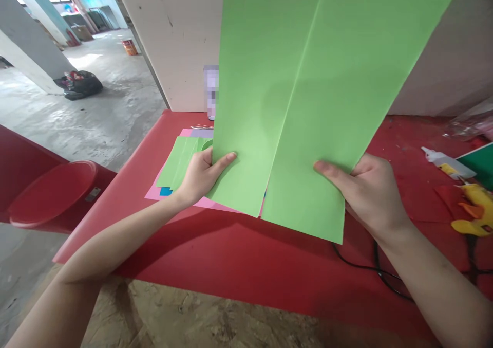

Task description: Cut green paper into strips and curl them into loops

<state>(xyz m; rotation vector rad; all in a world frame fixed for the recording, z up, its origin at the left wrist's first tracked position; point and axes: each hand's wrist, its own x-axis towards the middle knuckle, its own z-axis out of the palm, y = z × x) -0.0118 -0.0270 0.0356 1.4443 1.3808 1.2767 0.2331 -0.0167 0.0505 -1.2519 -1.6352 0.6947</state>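
Note:
A large light green paper sheet is held up in front of me above the red table. A pale line runs down it from top to bottom and opens into a narrow split at the lower edge. My left hand grips the left side, thumb on the front and fingers behind. On the right edge, my right hand pinches the paper the same way. Behind the left hand lies a stack of coloured papers, with folded green pieces over pink paper.
At right on the red table are a white glue bottle, a yellow glue gun and a black cable. A blurred purple object leans against the wall. A red stool stands at left; a person is far behind.

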